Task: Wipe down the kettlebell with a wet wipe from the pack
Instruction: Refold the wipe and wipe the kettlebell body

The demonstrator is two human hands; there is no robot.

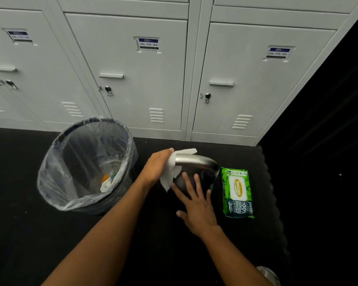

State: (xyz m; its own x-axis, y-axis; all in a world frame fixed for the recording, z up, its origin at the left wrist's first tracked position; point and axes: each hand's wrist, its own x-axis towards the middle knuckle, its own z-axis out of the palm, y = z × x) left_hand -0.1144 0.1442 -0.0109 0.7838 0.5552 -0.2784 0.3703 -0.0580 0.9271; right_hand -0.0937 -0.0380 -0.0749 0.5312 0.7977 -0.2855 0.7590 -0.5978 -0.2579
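A dark kettlebell (203,180) with a shiny steel handle (196,161) stands on the black floor mat in the middle of the head view. My left hand (157,167) is shut on a white wet wipe (171,173), wrapped around the left end of the handle. My right hand (196,205) lies flat on the near side of the kettlebell's body, fingers spread. The green wet wipe pack (237,193) lies flat on the mat just right of the kettlebell, its lid shut.
A mesh waste bin (85,164) with a clear plastic liner and some litter inside stands to the left. Grey lockers (145,79) line the wall behind. The black mat's edge (275,193) runs past the pack on the right.
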